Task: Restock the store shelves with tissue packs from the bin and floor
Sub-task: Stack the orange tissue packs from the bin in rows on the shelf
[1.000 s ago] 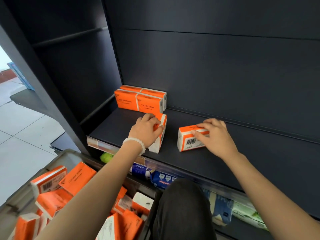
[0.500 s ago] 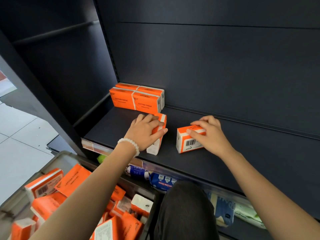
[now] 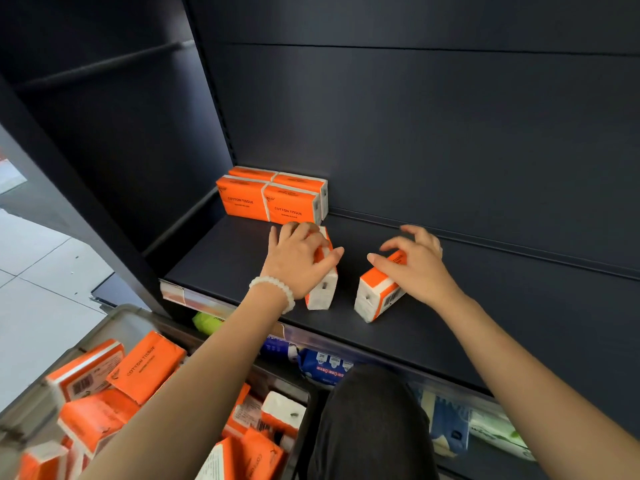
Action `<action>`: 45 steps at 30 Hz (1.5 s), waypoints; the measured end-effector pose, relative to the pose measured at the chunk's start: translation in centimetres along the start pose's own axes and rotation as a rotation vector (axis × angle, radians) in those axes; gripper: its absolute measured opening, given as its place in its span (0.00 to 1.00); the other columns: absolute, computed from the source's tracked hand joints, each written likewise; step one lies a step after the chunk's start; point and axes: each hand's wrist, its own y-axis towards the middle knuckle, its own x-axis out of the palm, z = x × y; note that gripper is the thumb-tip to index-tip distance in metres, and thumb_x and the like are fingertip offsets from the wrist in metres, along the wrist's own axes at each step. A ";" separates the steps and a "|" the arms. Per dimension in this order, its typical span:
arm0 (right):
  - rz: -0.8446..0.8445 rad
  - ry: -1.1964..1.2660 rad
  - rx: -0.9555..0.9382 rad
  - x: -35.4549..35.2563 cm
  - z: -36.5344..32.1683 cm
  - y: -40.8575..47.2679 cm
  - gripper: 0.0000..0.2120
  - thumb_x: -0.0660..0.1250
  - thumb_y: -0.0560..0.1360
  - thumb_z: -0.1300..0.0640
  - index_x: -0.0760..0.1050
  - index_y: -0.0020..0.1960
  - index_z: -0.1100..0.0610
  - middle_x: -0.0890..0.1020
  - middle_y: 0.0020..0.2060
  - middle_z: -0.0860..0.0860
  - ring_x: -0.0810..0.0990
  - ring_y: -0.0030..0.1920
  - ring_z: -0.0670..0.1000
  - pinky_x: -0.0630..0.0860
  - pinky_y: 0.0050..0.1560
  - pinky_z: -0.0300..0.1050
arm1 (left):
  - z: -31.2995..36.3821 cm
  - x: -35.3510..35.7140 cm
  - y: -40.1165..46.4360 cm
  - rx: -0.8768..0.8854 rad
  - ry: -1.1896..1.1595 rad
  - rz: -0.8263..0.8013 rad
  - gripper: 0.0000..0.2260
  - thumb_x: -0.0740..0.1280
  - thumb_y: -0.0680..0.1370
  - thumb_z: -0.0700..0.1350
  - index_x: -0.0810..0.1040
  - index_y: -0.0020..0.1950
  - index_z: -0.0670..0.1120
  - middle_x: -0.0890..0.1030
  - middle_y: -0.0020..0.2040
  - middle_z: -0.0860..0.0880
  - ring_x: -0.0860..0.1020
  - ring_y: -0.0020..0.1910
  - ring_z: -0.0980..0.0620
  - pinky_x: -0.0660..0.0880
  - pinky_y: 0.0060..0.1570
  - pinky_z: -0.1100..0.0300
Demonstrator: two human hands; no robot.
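On the dark metal shelf (image 3: 450,327), the left hand (image 3: 298,258) curls over and grips an upright orange-and-white tissue pack (image 3: 322,289); the right hand (image 3: 415,268), fingers arched, pinches a second tilted orange-and-white pack (image 3: 375,299) just beside it.

- The left hand (image 3: 300,259) covers most of the top of its pack (image 3: 322,289).
- The right hand (image 3: 417,265) hides the far end of the other pack (image 3: 377,297).
- The bin (image 3: 114,323) is cut off by the left and bottom edges.
- Print on the lower-shelf goods (image 3: 325,367) is too blurred to read.
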 end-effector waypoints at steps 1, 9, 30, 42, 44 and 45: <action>0.003 -0.004 0.049 0.2 -0.2 0.0 0.17 0.67 0.72 0.40 0.76 0.56 0.47 0.60 0.71 0.50 0.51 0.73 0.53 0.53 0.72 0.61 | -0.5 -0.1 0.2 0.017 -0.049 -0.030 0.18 0.55 0.79 0.60 0.76 0.55 0.50 0.68 0.69 0.53 0.57 0.73 0.49 0.46 0.72 0.43; -0.112 0.071 0.021 0.1 -0.7 1.0 0.19 0.71 0.71 0.48 0.72 0.60 0.48 0.55 0.73 0.48 0.52 0.73 0.51 0.61 0.67 0.49 | -0.7 1.1 0.9 -0.005 -0.165 -0.018 0.13 0.55 0.77 0.59 0.68 0.46 0.50 0.73 0.60 0.52 0.65 0.69 0.50 0.50 0.72 0.44; -0.293 0.071 0.060 -0.9 -1.5 2.0 0.39 0.72 0.71 0.50 0.55 0.76 0.52 0.64 0.72 0.51 0.66 0.70 0.52 0.66 0.67 0.48 | -1.1 0.9 -0.3 -0.077 0.210 0.164 0.30 0.43 0.74 0.66 0.79 0.50 0.50 0.77 0.54 0.48 0.72 0.52 0.43 0.65 0.47 0.50; -0.209 -0.075 0.033 -1.4 -2.0 0.8 0.41 0.75 0.67 0.48 0.59 0.74 0.54 0.67 0.70 0.52 0.66 0.69 0.52 0.66 0.63 0.46 | -2.4 0.1 -0.9 -0.034 0.177 -0.012 0.23 0.55 0.77 0.64 0.69 0.68 0.55 0.67 0.69 0.54 0.60 0.68 0.50 0.53 0.66 0.43; -0.207 -0.108 0.056 -1.8 -1.8 0.4 0.36 0.75 0.67 0.48 0.65 0.70 0.54 0.71 0.65 0.52 0.70 0.63 0.51 0.69 0.56 0.43 | -2.5 -0.1 -0.6 -0.001 0.096 -0.030 0.21 0.57 0.78 0.61 0.68 0.69 0.55 0.67 0.69 0.56 0.58 0.70 0.53 0.51 0.67 0.44; -0.208 -0.113 0.066 -2.0 -1.7 0.2 0.33 0.75 0.67 0.49 0.67 0.68 0.54 0.72 0.63 0.51 0.72 0.60 0.50 0.70 0.52 0.42 | -2.5 -0.1 -0.4 0.012 0.076 -0.038 0.20 0.58 0.78 0.60 0.68 0.69 0.56 0.69 0.68 0.56 0.59 0.69 0.54 0.51 0.67 0.45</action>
